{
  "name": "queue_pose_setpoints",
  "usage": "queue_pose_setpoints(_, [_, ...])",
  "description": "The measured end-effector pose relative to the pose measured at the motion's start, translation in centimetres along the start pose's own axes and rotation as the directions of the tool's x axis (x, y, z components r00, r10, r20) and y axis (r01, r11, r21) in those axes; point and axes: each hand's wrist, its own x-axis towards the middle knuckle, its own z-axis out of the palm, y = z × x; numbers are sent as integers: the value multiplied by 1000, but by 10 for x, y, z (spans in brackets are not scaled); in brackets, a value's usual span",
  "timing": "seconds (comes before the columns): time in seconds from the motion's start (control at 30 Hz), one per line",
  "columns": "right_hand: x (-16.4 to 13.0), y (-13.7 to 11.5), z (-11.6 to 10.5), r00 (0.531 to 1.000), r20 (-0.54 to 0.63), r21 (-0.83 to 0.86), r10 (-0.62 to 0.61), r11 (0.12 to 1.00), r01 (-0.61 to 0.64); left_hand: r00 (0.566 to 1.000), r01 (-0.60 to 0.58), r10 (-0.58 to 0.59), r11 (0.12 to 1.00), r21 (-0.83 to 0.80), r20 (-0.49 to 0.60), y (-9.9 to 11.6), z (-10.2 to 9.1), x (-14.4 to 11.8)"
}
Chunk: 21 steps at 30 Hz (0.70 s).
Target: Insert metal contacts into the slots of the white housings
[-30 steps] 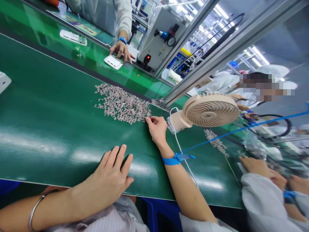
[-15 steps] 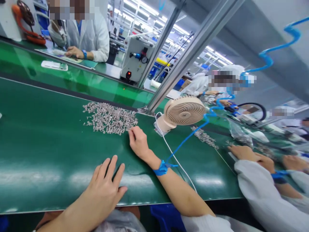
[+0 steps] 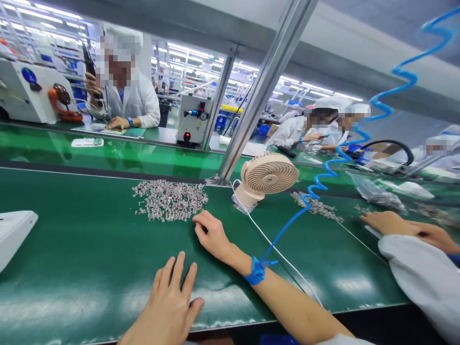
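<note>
Right hand (image 3: 212, 235) curls at the near edge of the parts pile (image 3: 168, 200), grip unclear; left hand (image 3: 172, 302) lies flat, empty, nearer still. Fan (image 3: 268, 177) stands right of the pile.

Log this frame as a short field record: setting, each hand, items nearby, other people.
setting: green conveyor belt
left hand: flat on the belt, palm down, holding nothing
right hand: at the near edge of the pile of small metal parts, fingers curled; grip unclear
wrist: blue strap with coiled cord
nearby: beige fan, white casing
others: co-worker's hands at right
</note>
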Motion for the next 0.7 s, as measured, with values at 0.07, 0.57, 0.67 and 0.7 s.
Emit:
queue_pose_setpoints(0.07, [-3,-6,2,999,47,37,-26,999,25,1000,-23,24,999,33,-18,-2,1,0])
queue_pose_setpoints(0.57, [-12,-31,0,993,83,124,-84,990,73,1000,-8,8,1000,2,-14,-7,10,-4])
queue_pose_setpoints(0.67, [-12,-34,-1,994,88,157,-65,986,50,999,-21,21,1000,13,-27,-7,9,-3])
queue_pose_setpoints(0.7, [-12,-35,-1,995,88,169,-51,985,36,999,-21,22,1000,20,-36,-7,9,-4])
